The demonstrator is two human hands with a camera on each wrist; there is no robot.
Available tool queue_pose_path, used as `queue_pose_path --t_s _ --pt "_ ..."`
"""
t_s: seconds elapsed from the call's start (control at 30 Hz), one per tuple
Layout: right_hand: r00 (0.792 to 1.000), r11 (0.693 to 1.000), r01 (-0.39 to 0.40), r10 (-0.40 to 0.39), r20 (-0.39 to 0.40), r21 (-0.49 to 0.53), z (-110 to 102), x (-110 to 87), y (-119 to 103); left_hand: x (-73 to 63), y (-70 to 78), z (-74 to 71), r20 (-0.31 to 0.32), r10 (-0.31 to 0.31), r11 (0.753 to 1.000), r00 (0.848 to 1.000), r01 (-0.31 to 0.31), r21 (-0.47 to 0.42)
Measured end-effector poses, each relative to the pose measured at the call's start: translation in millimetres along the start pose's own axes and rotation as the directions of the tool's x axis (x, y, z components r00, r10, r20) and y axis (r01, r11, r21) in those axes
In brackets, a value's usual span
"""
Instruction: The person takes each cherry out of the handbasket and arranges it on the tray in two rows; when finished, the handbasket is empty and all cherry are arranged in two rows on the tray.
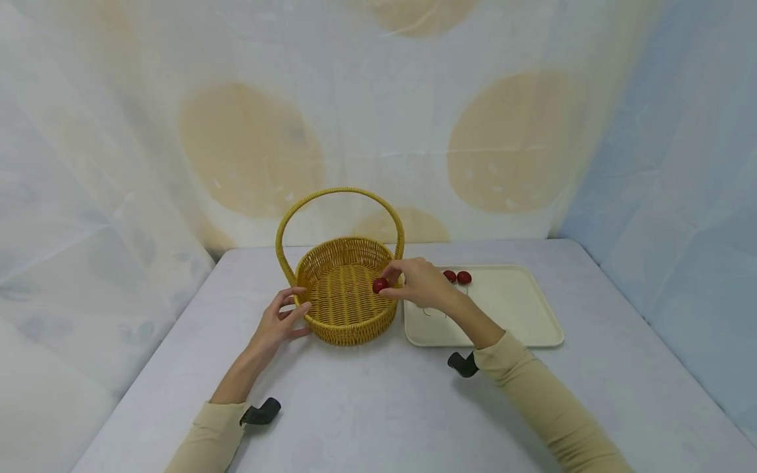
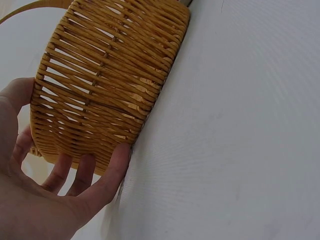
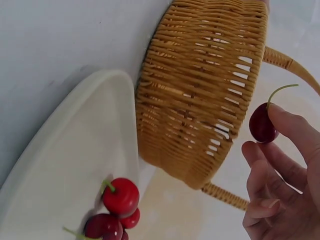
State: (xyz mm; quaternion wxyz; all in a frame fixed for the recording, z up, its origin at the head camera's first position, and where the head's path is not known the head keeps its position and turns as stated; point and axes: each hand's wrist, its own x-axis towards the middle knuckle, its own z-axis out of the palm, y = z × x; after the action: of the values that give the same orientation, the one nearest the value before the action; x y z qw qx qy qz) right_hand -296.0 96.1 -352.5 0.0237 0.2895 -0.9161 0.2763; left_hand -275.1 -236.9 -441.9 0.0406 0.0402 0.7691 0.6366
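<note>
A yellow wicker basket [image 1: 349, 334] with a tall hoop handle stands on the table. At its left side my left hand [image 1: 280, 323] holds the wall, thumb near the rim and fingers spread along the woven outside [image 2: 100, 95]. My right hand [image 1: 422, 284] pinches a dark red cherry [image 1: 380, 285] between thumb and fingertips, over the basket's right rim. In the right wrist view this cherry [image 3: 263, 123] shows a green stem pointing up. The basket floor that shows in the head view is bare weave.
A cream tray [image 1: 514, 318] lies right of the basket, close beside it. Several red cherries [image 3: 121, 197] with stems rest in it, partly hidden behind the right hand in the head view. Patterned curtains [image 1: 378, 131] hang behind the table's far edge.
</note>
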Motion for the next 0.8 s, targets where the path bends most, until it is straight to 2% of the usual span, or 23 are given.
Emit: queue_pose_path --t_s 0.17,0.47,0.8 --pt "1.000 1.000 -0.011 0.011 0.007 0.003 -9.6 -10.3 6.5 -0.8 0.4 -0.9 -0.004 0.004 1.000 1.000 -0.004 -0.001" --pt "0.999 1.000 -0.026 0.026 -0.030 -0.006 -15.9 -24.2 31.7 -0.1 2.3 -1.0 -0.008 -0.016 1.000 1.000 0.016 0.006" --pt "0.997 0.997 -0.069 0.068 -0.032 -0.029 -26.0 -44.5 59.6 -10.9 22.8 3.6 0.020 -0.045 0.999 0.999 0.045 -0.017"
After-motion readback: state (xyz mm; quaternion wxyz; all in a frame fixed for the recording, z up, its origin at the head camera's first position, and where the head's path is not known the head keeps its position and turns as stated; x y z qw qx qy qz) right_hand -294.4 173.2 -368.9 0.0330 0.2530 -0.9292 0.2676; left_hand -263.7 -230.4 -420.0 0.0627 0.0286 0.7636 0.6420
